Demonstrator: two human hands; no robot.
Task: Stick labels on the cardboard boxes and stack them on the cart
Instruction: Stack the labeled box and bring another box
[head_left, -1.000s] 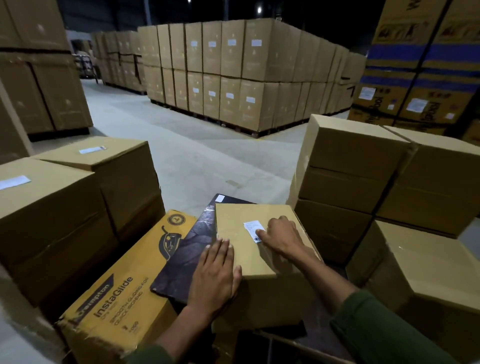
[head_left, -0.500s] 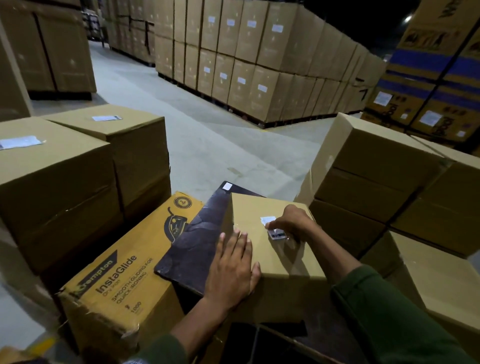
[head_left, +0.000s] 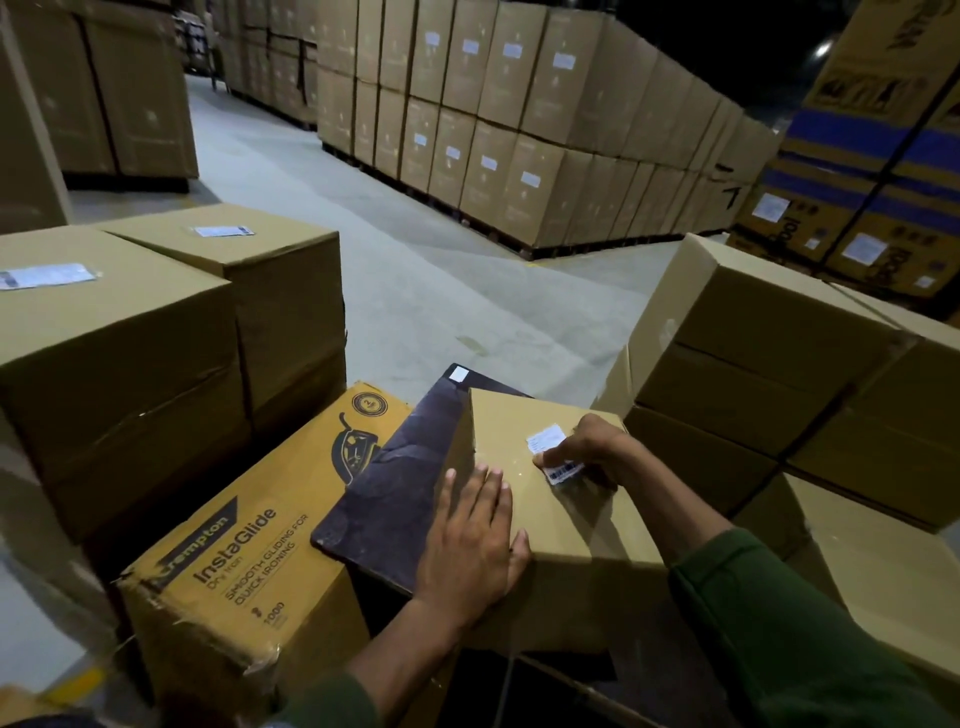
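Now the right hand (head_left: 592, 449) presses a label (head_left: 553, 454) onto the box (head_left: 571, 525), left hand (head_left: 470, 540) flat, steadying it; stacking comes next.

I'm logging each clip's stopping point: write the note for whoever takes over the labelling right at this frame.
Left hand: flat, palm down on the plain box in front, steadying it; holding nothing.
Right hand: fingertips pressing a small white label onto that box's top.
The box partly overlaps a dark flat panel, which rests on the printed iron carton.
Done: two boxes at left carry labels on top.
Left: finish smoothing this label, stack the box; the boxes at right show no labels on their visible faces. The cart cannot be made out.
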